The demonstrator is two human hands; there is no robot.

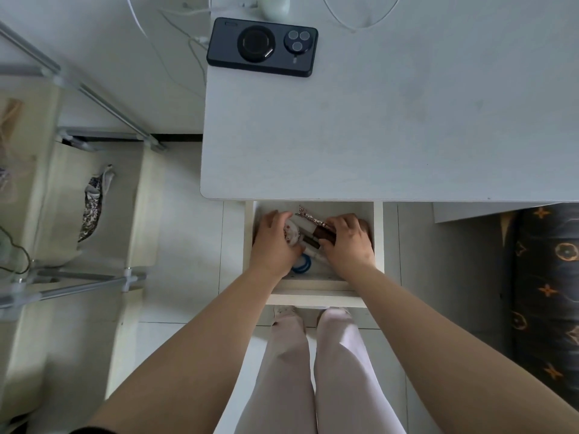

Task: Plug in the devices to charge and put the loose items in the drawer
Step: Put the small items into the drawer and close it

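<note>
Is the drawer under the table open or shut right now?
Open: the drawer is pulled out from under the table, both hands inside.

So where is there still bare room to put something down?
Most of the white tabletop is bare, from the dark phone at its far left corner to its near edge. The open white drawer is crowded: both hands and small items fill it.

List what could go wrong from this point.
1. Both hands, left hand and right hand, are inside the open drawer; pushing it shut too early could pinch fingers.
2. The phone lies at the desk corner, slightly overhanging; a tug on its cable might drop it.
</note>
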